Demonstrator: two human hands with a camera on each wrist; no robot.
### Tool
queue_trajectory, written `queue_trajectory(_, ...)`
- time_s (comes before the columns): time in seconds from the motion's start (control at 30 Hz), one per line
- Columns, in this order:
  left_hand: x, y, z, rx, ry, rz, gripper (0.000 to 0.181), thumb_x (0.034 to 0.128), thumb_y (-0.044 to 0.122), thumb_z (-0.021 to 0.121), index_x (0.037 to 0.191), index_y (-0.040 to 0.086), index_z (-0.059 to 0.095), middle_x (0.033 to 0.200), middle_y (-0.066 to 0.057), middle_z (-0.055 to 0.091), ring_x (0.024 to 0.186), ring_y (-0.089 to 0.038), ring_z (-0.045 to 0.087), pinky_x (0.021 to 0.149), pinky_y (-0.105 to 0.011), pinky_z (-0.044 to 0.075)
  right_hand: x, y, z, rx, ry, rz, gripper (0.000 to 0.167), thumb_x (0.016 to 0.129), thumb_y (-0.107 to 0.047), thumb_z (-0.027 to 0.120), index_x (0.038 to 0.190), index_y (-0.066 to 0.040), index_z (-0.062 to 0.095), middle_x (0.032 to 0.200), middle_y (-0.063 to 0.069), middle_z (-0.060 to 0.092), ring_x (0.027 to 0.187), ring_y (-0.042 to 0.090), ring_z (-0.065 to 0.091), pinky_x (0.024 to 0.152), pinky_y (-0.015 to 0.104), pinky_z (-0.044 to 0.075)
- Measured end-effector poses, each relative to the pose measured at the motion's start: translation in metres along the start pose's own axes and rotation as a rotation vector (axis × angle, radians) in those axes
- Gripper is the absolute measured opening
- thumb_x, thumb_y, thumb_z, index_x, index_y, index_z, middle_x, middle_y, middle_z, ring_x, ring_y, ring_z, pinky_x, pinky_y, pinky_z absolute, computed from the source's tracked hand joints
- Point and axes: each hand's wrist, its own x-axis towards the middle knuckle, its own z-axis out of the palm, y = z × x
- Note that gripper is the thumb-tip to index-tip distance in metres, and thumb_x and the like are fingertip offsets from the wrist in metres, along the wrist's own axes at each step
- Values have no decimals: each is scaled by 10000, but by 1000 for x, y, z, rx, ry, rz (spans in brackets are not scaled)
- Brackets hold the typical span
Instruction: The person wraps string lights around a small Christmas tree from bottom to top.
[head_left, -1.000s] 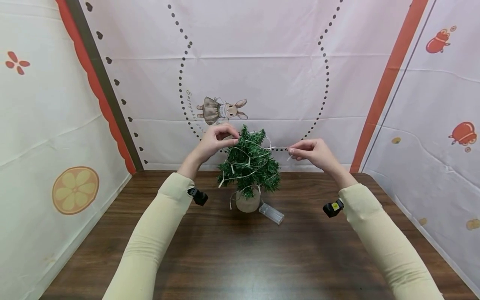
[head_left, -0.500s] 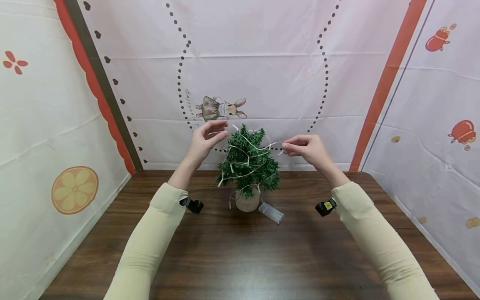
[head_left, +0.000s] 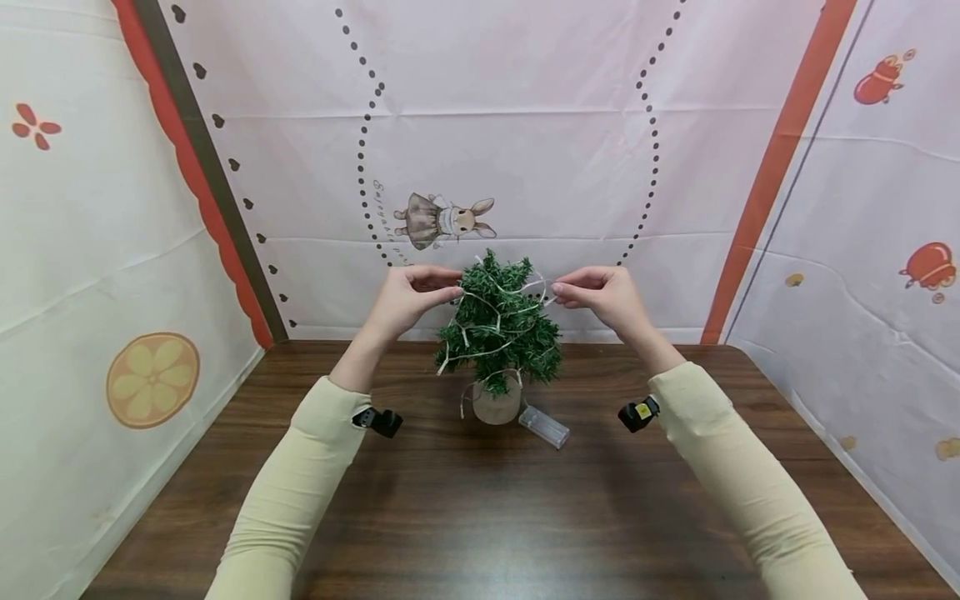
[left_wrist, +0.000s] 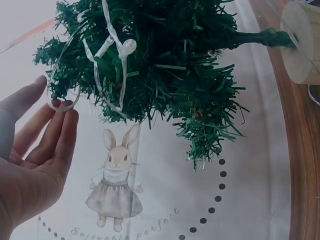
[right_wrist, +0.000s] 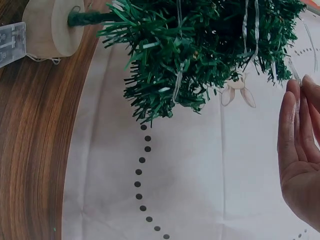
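Note:
A small green artificial Christmas tree (head_left: 536,354) stands upright on a pale round base (head_left: 495,407), wound with a clear string of fairy lights (left_wrist: 129,47). At the upper left of the tree my left hand (head_left: 408,300) touches a wire loop with its fingertips; the thumb (left_wrist: 36,89) stays apart from them in the left wrist view. To the upper right, my right hand (head_left: 603,298) pinches the end of the light string between thumb and fingertips. In the right wrist view that wire runs from the fingers (right_wrist: 287,125) toward the treetop.
A clear battery box (head_left: 544,427) lies on the brown wooden table (head_left: 480,517), right of the base. Printed cloth (head_left: 525,167) hangs close behind the tree, and more cloth (head_left: 67,275) walls both sides.
My right hand has come left toward the tree with the light string. My left hand drew back from the treetop, then returned lower against the upper left side.

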Motion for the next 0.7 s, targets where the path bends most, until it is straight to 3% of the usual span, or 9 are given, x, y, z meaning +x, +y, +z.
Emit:
queue_trajectory(0.13, 5, -14, 2, 10, 29, 20, 333, 809, 208, 766, 1091, 44, 702, 1001, -91, 726, 880, -291, 681, 751, -282, 551, 1, -1, 5, 22, 18, -29, 287, 827, -129, 739, 986, 102, 680, 808, -16, 737, 730, 124, 709, 701, 287, 579)
queue_trajectory(0.2, 5, -14, 2, 3, 38, 32, 311, 809, 204, 766, 1069, 43, 709, 972, -82, 729, 891, -354, 667, 734, -280, 552, 1, -2, 8, 35, 35, -44, 279, 828, -119, 737, 980, 108, 679, 805, -20, 736, 723, 121, 707, 698, 282, 579)
queue_trajectory(0.53, 8, -21, 3, 12, 67, 53, 318, 790, 299, 779, 1016, 82, 724, 901, -2, 729, 823, -255, 680, 718, -310, 553, 3, 1, 22, 121, 152, -95, 259, 814, -70, 740, 962, 132, 674, 769, -26, 733, 683, 117, 702, 679, 287, 581)
queue_trajectory(0.7, 9, -19, 5, 8, 68, 35, 299, 805, 245, 770, 1028, 53, 718, 912, -5, 727, 793, -178, 672, 708, -281, 545, 0, -11, 32, 131, 202, -104, 215, 813, -16, 725, 941, 147, 669, 774, 24, 737, 662, 115, 701, 658, 267, 579)
